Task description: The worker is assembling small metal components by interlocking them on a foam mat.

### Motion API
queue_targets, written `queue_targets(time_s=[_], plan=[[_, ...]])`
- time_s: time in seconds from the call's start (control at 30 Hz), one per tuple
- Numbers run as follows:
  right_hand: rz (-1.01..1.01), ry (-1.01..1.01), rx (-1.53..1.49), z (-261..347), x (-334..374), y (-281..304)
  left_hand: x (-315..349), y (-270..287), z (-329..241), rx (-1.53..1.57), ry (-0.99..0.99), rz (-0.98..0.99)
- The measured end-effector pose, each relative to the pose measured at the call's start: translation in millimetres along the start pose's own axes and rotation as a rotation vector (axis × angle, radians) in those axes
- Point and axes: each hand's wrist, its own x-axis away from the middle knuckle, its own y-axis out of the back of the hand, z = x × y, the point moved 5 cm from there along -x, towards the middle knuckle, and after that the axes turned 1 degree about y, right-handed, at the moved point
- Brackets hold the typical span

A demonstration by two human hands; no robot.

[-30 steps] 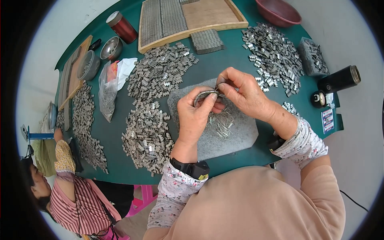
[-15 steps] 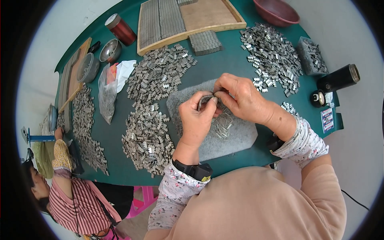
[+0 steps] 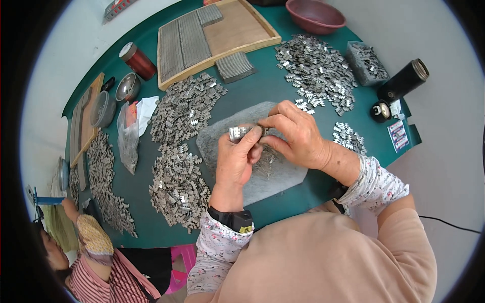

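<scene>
My left hand (image 3: 233,164) is closed around a short row of small toothed metal pieces (image 3: 237,133), its shiny notched face showing above the thumb. My right hand (image 3: 303,136) pinches at the right end of that row with thumb and fingers; its fingertips hide what exactly they grip. Both hands are held above a grey felt mat (image 3: 283,182). Beneath them, a loose heap of thin metal pins (image 3: 266,165) lies on the mat, partly covered by my hands.
Piles of toothed metal pieces lie left (image 3: 179,187), beyond (image 3: 189,106) and right (image 3: 323,70). Farther off are a wooden tray (image 3: 237,43), an assembled metal block (image 3: 235,67), a reddish bowl (image 3: 316,17) and a black flask (image 3: 404,81). A co-worker (image 3: 96,257) sits at the left.
The view has shifted, and the row in my left hand has turned so its shiny toothed face shows. My right hand still pinches at its end.
</scene>
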Motion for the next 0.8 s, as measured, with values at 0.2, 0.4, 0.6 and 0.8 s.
queue_targets(time_s=[0.2,0.4,0.6,0.8], plan=[[-0.084,-0.153,-0.129,0,18,7,4,-11,10,0.006,-0.023,0.047],[-0.005,-0.188,-0.341,-17,23,17,3,-19,16,0.126,0.157,0.063],[0.142,-0.354,0.138,-90,21,42,-11,-16,8,-0.023,0.052,-0.147],[0.29,-0.236,0.333,-110,22,19,-19,3,13,0.13,0.12,-0.009]])
